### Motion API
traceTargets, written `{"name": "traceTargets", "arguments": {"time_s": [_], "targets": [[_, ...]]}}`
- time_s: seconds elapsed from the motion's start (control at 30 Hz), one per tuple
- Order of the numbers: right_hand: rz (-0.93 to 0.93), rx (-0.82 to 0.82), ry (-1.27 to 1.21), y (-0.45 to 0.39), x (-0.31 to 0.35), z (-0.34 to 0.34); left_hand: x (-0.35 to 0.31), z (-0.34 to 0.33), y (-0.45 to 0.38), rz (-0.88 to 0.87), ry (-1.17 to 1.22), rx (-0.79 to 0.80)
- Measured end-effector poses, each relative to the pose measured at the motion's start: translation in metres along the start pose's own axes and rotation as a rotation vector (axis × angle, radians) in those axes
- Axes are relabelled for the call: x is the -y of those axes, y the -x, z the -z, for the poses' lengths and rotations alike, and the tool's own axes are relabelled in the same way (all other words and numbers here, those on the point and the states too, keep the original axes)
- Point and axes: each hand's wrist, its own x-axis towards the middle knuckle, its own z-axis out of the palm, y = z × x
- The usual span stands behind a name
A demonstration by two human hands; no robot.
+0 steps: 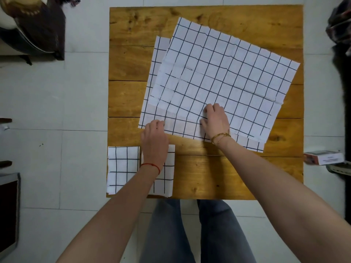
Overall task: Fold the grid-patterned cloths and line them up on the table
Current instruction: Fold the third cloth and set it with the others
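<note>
From my remote seat I see both hands at the near edge of the stack of unfolded grid cloths spread across the centre and upper right of the frame. The left hand (154, 138) has its fingers curled onto the lower left corner of the top cloth (224, 73), apparently pinching it, and the right hand (215, 120) rests knuckles-up on that cloth a little to the right, fingers bent and pressing into the fabric; whether it grips a fold I cannot tell. At least one more open cloth (157, 59) lies underneath, its edges peeking out at the left and lower right. That is the risk I judge greatest: a pinch that catches two layers would drag the lower cloth along and spoil the fold. The top cloth also sits skewed on the tabletop (209, 177), so a fold started from this corner could come out crooked. Two folded cloths sit in the lower left of the frame, the left folded cloth (122, 168) and the second folded cloth (168, 173) just beside it, the latter partly under the left wrist; a careless forearm could nudge that row out of line.
</note>
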Motion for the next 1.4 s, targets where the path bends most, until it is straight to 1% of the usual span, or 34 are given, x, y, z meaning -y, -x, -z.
{"name": "traceTargets", "arguments": {"time_s": [0.13, 0.3, 0.4, 0.6, 0.67, 0.8, 0.9, 1.03, 1.17, 1.27, 1.33, 1.4], "targets": [[0.000, 0.032, -0.036, -0.007, -0.010, -0.001, -0.016, -0.001, -0.014, -0.005, 0.017, 0.028], [0.054, 0.068, -0.051, -0.015, -0.021, 0.002, -0.035, -0.003, -0.030, -0.046, 0.017, 0.049], [0.096, 0.082, -0.081, -0.015, -0.035, 0.007, -0.046, -0.003, -0.038, -0.074, 0.013, 0.032], [0.184, 0.116, -0.323, -0.005, -0.080, 0.040, -0.067, 0.000, -0.052, -0.157, -0.004, 0.065], [0.176, 0.136, -0.398, 0.001, -0.094, 0.056, -0.074, -0.001, -0.054, -0.150, -0.033, 0.087], [0.130, 0.118, -0.479, 0.017, -0.120, 0.082, -0.090, 0.002, -0.054, -0.141, -0.027, 0.096], [0.097, 0.109, -0.443, 0.028, -0.139, 0.089, -0.103, 0.011, -0.052, -0.157, -0.017, 0.083], [0.108, 0.059, -0.258, 0.041, -0.144, 0.097, -0.125, 0.028, -0.048, -0.212, 0.038, 0.043], [0.287, -0.034, -0.112, 0.050, -0.110, 0.117, -0.151, 0.054, -0.041, -0.310, 0.080, -0.001], [0.407, -0.076, -0.090, 0.053, -0.086, 0.135, -0.172, 0.077, -0.033, -0.362, 0.090, -0.015], [0.435, -0.125, -0.092, 0.054, -0.075, 0.150, -0.186, 0.095, -0.028, -0.372, 0.129, -0.023], [0.399, -0.143, -0.101, 0.056, -0.070, 0.169, -0.199, 0.114, -0.024, -0.355, 0.192, -0.034]]}}
